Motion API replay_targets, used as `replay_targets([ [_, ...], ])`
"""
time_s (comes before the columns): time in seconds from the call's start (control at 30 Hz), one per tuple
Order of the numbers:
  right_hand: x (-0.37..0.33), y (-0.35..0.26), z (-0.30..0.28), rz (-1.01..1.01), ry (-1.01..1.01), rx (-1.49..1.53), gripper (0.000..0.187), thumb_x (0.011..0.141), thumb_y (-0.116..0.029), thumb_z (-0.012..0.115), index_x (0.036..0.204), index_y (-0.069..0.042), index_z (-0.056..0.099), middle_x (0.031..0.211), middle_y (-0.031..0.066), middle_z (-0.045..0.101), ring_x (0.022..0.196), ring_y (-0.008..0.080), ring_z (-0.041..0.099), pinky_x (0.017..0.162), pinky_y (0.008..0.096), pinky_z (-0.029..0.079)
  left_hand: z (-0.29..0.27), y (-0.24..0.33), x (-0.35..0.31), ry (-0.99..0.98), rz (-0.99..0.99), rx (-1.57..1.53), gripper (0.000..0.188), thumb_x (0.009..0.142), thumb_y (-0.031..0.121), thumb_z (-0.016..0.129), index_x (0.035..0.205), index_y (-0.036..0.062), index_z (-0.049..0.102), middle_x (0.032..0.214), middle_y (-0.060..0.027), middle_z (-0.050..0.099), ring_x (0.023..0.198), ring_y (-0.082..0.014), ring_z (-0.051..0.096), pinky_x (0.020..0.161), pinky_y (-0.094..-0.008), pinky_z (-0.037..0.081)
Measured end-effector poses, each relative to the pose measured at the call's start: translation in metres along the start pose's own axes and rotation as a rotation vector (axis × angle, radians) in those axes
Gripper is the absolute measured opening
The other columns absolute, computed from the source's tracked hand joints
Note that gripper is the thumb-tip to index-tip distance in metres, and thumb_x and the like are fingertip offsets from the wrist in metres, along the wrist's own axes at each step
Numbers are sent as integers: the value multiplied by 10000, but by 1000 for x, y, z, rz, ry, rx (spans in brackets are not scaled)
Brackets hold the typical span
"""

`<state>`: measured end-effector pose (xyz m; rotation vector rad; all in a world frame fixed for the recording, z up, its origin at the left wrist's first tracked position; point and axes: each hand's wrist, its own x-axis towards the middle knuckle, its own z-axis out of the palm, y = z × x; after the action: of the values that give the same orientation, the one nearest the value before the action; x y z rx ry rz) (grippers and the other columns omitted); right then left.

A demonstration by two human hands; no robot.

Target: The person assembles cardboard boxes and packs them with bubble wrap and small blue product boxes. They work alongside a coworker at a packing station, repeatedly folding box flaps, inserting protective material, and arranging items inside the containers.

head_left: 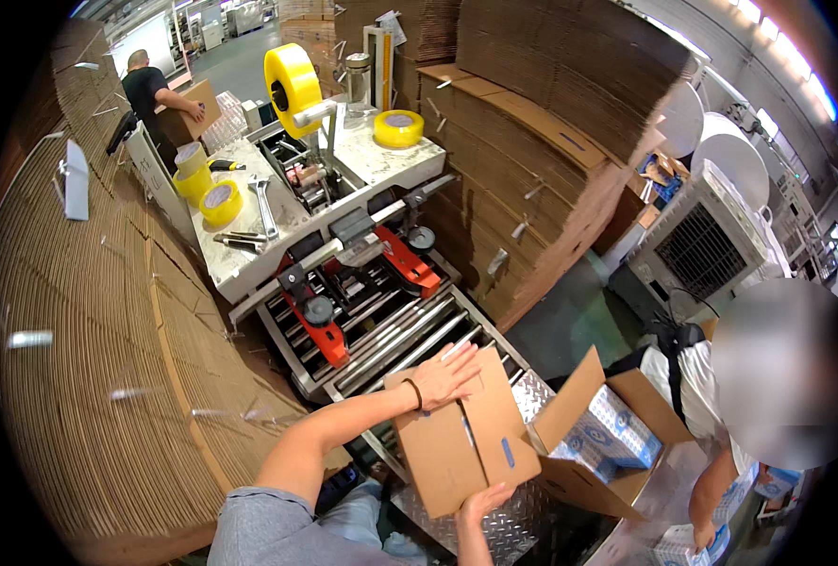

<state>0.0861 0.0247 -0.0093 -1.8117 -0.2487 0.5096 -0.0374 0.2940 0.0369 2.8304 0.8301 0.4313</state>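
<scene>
A brown cardboard box [457, 439] rests at the near end of the roller conveyor [410, 330]. Its top flaps are folded inward, and a narrow gap runs between them. My left hand [443, 377] lies flat on the far part of the top, fingers stretched, a dark band round its wrist. Against the near right edge, my right hand [483, 505] holds the box, with some fingers hidden. Just to the right stands an open cardboard box [570, 476] holding blue-and-white packages [617, 429].
Ahead is a taping machine [306, 198] with red side guides [405, 259] and yellow tape rolls [292, 90]. An adjustable wrench [264, 206] lies on it. Flattened cardboard stacks [108, 358] rise on both sides. A co-worker [721, 406] reaches toward packages at right; another person [145, 94] stands far left.
</scene>
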Motion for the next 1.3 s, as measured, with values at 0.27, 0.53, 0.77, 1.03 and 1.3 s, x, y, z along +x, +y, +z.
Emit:
replay_targets([
  [0.27, 114, -33, 180, -225, -337, -202, 568, 1081, -300, 330, 1510, 53, 209, 1486, 314, 328, 1371, 428, 338, 1159, 467, 249, -27, -98, -13, 85, -229, -67, 739, 970, 465, 511, 1483, -42, 350, 1574, -221, 313, 1477, -347, 271, 1222, -460, 190],
  [0.53, 113, -84, 290, -173, -390, -333, 600, 1067, -379, 341, 1540, -36, 199, 1517, 274, 320, 1386, 435, 319, 1150, 490, 259, -37, -196, -10, 334, -116, 26, 448, 926, 264, 632, 1263, -29, 607, 1370, -195, 575, 1328, -325, 506, 1156, -448, 358],
  [0.77, 42, -98, 235, -283, -605, -192, 589, 1074, -366, 326, 1518, 17, 264, 1528, 270, 304, 1426, 402, 284, 1184, 447, 213, -29, -92, -5, 485, -276, -25, 336, 921, 131, 544, 1201, -48, 600, 1310, -244, 577, 1279, -389, 510, 1136, -502, 350],
  [1.03, 2, 107, -37, -400, -1000, -630, 427, 1028, -219, 390, 1360, 36, 474, 1316, 267, 555, 1167, 396, 555, 1026, 473, 428, -27, 150, -79, 507, -362, -843, 196, 965, 161, 621, 1064, 25, 723, 1150, -189, 700, 1112, -319, 668, 960, -362, 535],
  [1.3, 4, 123, -165, -427, -1113, -766, 459, 1003, -264, 456, 1350, 32, 504, 1316, 273, 563, 1206, 406, 536, 1056, 471, 409, -384, 210, -201, 801, -123, 127, 110, 836, 46, 752, 940, 77, 764, 879, -73, 732, 769, -186, 668, 698, -318, 557],
])
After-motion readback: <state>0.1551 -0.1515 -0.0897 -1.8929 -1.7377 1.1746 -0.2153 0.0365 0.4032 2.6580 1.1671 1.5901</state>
